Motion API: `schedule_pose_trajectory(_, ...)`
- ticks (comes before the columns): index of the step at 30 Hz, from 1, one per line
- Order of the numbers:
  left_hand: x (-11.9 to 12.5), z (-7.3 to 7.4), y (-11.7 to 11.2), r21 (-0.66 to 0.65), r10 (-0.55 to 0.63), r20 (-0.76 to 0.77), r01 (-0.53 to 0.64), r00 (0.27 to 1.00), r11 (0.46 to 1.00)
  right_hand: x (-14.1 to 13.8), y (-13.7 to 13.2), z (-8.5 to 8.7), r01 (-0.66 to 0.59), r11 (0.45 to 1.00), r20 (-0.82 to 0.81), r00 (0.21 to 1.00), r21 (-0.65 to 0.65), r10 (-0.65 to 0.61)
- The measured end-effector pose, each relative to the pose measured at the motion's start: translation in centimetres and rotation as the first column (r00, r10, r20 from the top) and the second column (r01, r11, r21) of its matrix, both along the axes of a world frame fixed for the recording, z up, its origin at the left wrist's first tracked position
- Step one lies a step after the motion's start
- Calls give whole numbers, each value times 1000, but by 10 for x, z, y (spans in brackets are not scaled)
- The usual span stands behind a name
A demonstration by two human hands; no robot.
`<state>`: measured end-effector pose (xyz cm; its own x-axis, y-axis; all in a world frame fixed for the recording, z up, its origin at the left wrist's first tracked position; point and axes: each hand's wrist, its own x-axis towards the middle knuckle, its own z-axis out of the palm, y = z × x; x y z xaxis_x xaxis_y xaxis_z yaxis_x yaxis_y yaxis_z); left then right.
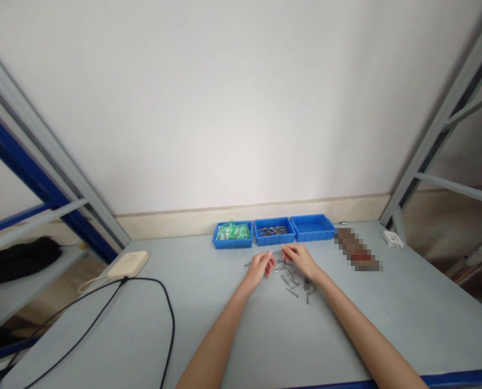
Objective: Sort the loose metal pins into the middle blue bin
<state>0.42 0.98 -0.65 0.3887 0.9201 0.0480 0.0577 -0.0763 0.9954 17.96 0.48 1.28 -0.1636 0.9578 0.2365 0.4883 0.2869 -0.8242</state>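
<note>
Pale grey tabletop (123, 335): three blue plastic bins (276, 240) stand behind silver metal screws (292, 293); black cable (173, 320) at left. Left hand (262, 266), right hand (300, 259): fingers curled; contents cannot be told.

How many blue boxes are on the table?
3, in a row near the wall: the left blue box with green, shiny stuff, the middle blue box with small metal pieces, and the right blue box beside it. None seem hidden.

Your left hand (262, 265) half-curled, just beside your right hand (299, 259). Both bare forearms (221, 337) reach forward, angling inward.
</note>
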Motion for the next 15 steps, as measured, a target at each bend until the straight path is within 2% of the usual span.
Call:
schedule_pose_trajectory(2, 0, -4, 3, -11, 3, 24, -3, 1000, 1000, -4, 20, 19, 74, 997, 71, 995, 25, -75)
schedule_pose_trajectory(4, 0, -6, 4, -13, 2, 31, -2, 1000, 1000, -8, 37, 39, 172, 984, 225, 958, 38, -176)
schedule_pose_trajectory(7, -2, -5, 4, -14, -2, 30, 2, 1000, 1000, -9, 46, 60, 298, 950, 520, 798, 96, -303)
schedule_pose_trajectory(9, -3, -5, 4, -14, 4, 30, -4, 1000, 1000, -3, 39, 63, 333, 932, 625, 700, 142, -346)
schedule_pose_trajectory(10, -2, -4, 4, -13, 8, 30, -7, 1000, 1000, 2, 32, 62, 336, 930, 646, 679, 149, -349)
schedule_pose_trajectory(12, -1, -4, 4, -10, 9, 27, -9, 1000, 1000, 17, 14, 56, 293, 949, 650, 699, 118, -297)
schedule_pose_trajectory(15, 1, -1, 2, -5, -3, 21, 3, 1000, 1000, 39, -17, 45, 212, 977, 656, 738, -8, -155)
